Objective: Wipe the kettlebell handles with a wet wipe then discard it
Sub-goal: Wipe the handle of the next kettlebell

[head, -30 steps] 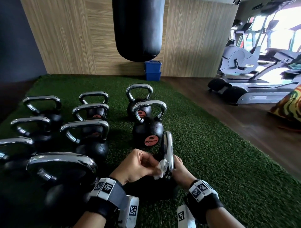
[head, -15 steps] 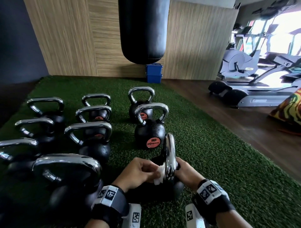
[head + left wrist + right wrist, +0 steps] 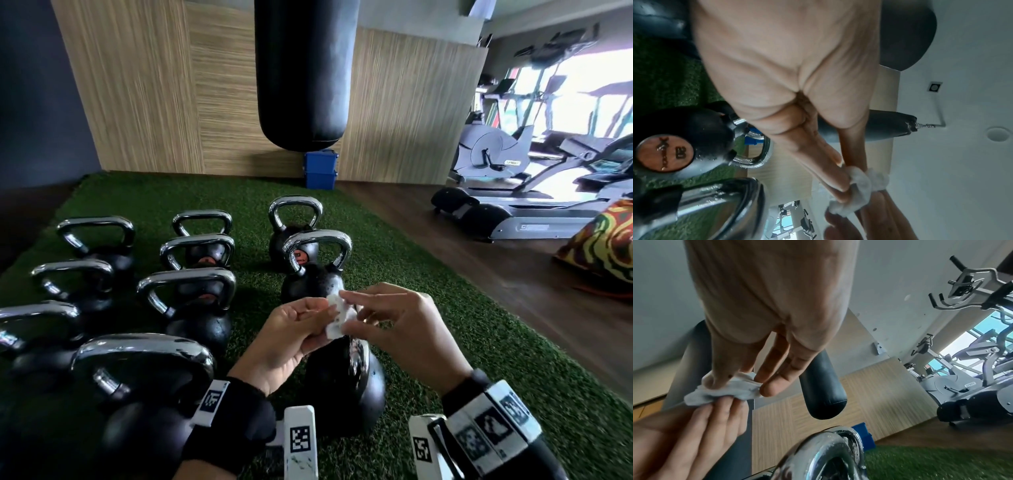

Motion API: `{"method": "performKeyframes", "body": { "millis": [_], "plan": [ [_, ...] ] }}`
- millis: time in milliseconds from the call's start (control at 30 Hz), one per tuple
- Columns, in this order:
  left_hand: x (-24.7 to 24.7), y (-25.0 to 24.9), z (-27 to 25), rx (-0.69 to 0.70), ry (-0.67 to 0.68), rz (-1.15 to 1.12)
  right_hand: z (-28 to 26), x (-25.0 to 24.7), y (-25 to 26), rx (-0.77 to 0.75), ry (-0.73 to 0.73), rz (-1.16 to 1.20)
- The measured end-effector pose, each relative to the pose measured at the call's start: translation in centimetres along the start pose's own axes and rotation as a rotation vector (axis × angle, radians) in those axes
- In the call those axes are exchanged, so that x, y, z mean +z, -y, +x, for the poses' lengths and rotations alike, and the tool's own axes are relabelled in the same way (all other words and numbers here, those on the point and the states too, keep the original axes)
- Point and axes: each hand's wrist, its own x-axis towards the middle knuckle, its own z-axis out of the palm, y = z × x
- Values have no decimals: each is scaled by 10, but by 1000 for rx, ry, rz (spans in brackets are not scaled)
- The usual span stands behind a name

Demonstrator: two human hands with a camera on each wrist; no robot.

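A crumpled white wet wipe (image 3: 337, 317) is held in the air between both hands, just above the nearest kettlebell (image 3: 346, 387). My left hand (image 3: 320, 318) pinches its left side, and my right hand (image 3: 354, 310) pinches its right side between thumb and fingers. The kettlebell's chrome handle (image 3: 360, 356) stands edge-on below the hands, and neither hand touches it. The left wrist view shows the wipe (image 3: 859, 186) at my left fingertips. In the right wrist view, the wipe (image 3: 725, 391) sits between my right thumb and fingers, with wet drops on the handle (image 3: 828, 451) below.
Several more black kettlebells (image 3: 191, 301) with chrome handles stand in rows on the green turf (image 3: 462, 342) ahead and to the left. A black punching bag (image 3: 303, 68) hangs over a blue box (image 3: 320, 171). Wood floor, treadmills (image 3: 531, 212) and a colourful bag (image 3: 603, 250) lie to the right.
Both hands have come up off the near kettlebell's handle. The wipe, earlier pressed on the handle by the left hand, is now held between both hands above it.
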Motion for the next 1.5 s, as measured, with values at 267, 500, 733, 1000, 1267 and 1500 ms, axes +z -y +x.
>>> {"method": "performKeyframes", "body": {
  "millis": [267, 500, 733, 1000, 1267, 1500],
  "plan": [
    [21, 5, -5, 19, 11, 181, -13, -2, -5, 43, -142, -10],
    [1, 16, -1, 156, -89, 686, -20, -16, -36, 241, -212, -4],
    [-26, 97, 9, -107, 107, 1482, -27, -23, -79, 376, -219, 52],
    [-23, 132, 24, 212, -43, 1337, -25, -3, -130, 590, -221, 131],
    [-44, 106, 34, 171, 205, 1217, -6, 39, -164, 739, -274, 167],
    [-41, 107, 31, 194, 228, 1222, -5, 59, -169, 758, -284, 86]
  ]
}}
